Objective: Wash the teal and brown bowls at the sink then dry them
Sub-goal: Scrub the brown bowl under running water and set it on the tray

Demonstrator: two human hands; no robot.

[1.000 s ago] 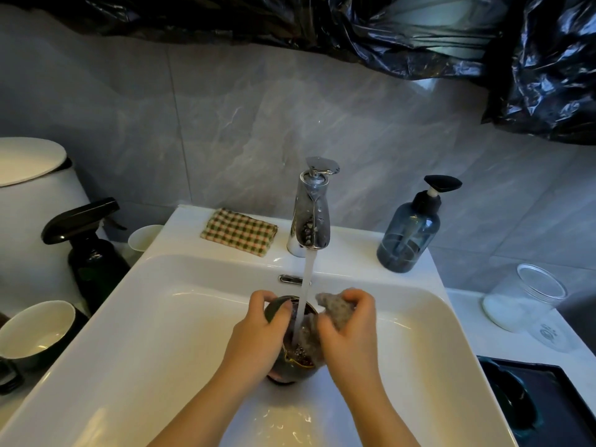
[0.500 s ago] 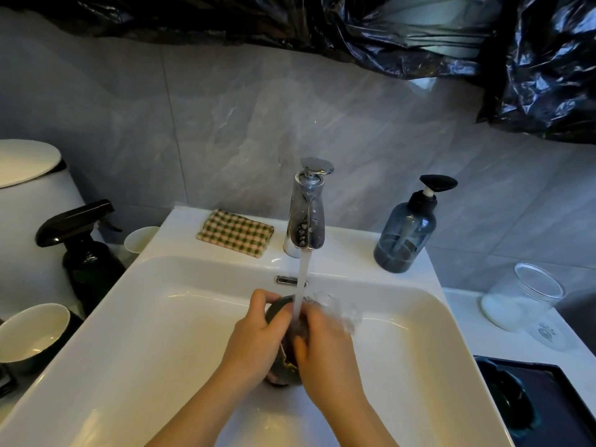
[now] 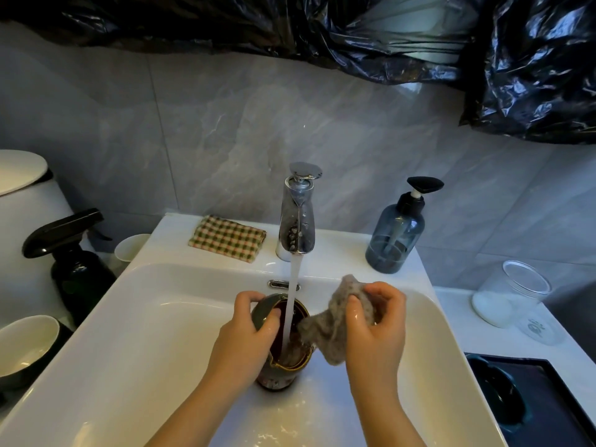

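My left hand (image 3: 246, 330) grips the brown bowl (image 3: 283, 369) by its rim, tilted on edge in the white sink (image 3: 145, 333), its opening turned toward the right. Water runs from the chrome tap (image 3: 298, 217) into the bowl. Just right of the bowl, my right hand (image 3: 375, 324) pinches a wet grey dishcloth (image 3: 332, 330) whose lower end hangs at the bowl's rim. A dark teal bowl (image 3: 496, 391) lies on a black tray (image 3: 548, 398) at the lower right.
A checked folded cloth (image 3: 227, 237) lies on the sink ledge left of the tap, a blue soap pump bottle (image 3: 395, 237) to its right. A clear lidded jar (image 3: 512, 295) stands on the right counter. At left are a black spray bottle (image 3: 74, 262), a paper cup (image 3: 129, 251) and a white-lined bowl (image 3: 25, 346).
My right hand has pulled the dishcloth out of the bowl and moved it to the right. The left hand keeps holding the bowl under the running water.
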